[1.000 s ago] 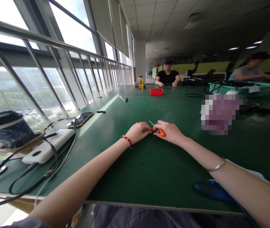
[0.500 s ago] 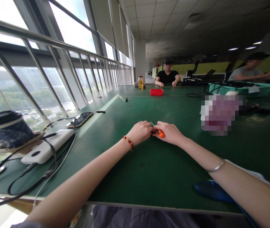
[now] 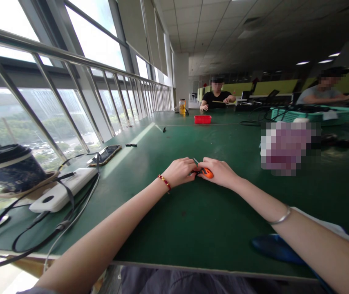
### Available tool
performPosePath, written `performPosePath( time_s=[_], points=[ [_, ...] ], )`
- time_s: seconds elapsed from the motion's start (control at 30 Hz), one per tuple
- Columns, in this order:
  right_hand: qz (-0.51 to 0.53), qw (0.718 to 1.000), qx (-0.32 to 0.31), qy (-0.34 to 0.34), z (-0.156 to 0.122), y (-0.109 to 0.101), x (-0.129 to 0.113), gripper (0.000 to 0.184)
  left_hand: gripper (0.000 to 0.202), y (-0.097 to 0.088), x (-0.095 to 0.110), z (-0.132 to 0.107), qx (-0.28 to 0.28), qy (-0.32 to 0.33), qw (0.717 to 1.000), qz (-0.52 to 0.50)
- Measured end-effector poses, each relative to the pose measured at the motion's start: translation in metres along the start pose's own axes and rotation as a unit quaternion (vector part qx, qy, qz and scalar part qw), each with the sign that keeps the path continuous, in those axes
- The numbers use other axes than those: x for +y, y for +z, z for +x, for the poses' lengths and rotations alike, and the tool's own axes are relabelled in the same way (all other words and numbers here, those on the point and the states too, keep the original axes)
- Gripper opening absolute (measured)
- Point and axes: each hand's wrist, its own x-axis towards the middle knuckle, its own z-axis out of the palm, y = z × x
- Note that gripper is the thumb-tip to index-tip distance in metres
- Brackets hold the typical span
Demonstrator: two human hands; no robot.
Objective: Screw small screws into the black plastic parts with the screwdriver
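Note:
Both my hands rest together on the green table, far out in front of me. My right hand is closed around a small orange-handled tool with a thin metal tip poking up between the hands. My left hand, with a red bead bracelet at the wrist, is curled shut against the tool's front end; what its fingers pinch is hidden.
At the left edge lie a white power bank with black cables, a dark cup and a phone. A red tray sits further back. Two other people sit at the far end. A blue object lies under my right forearm.
My hands have stayed pressed together at the same spot; the left fingers closed in slightly on the tool's tip. The far person raised their hands.

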Motion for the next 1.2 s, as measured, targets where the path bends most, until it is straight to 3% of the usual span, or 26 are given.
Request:
performPosePath(
  time_s=[0.1, 0.17, 0.3, 0.37, 0.53, 0.77, 1.2],
  points=[
    [0.076, 0.996, 0.050, 0.017, 0.000, -0.005, 0.004, 0.021, 0.017, 0.003, 0.000, -0.001, -0.002, -0.020, 1.000, -0.014],
    [0.152, 0.980, 0.121, 0.034, -0.001, -0.013, 0.005, 0.025, 0.017, 0.004, -0.001, -0.001, -0.001, -0.023, 0.999, -0.025],
    [0.286, 0.913, 0.281, 0.071, -0.002, -0.031, 0.004, 0.008, 0.020, 0.009, -0.003, -0.002, 0.011, -0.034, 0.998, -0.060],
    [0.331, 0.885, 0.315, 0.089, -0.003, -0.037, 0.001, 0.011, 0.020, 0.011, -0.004, -0.002, 0.017, -0.045, 0.996, -0.078],
    [0.359, 0.880, 0.293, 0.104, -0.003, -0.038, -0.005, 0.023, 0.017, 0.014, -0.004, -0.003, 0.030, -0.071, 0.990, -0.116],
    [0.334, 0.894, 0.277, 0.107, -0.002, -0.035, -0.007, 0.026, 0.017, 0.012, -0.003, -0.003, 0.034, -0.063, 0.990, -0.121],
    [0.333, 0.896, 0.270, 0.115, -0.003, -0.034, -0.007, 0.025, 0.019, 0.011, -0.002, -0.003, 0.036, -0.051, 0.992, -0.108]
  ],
)
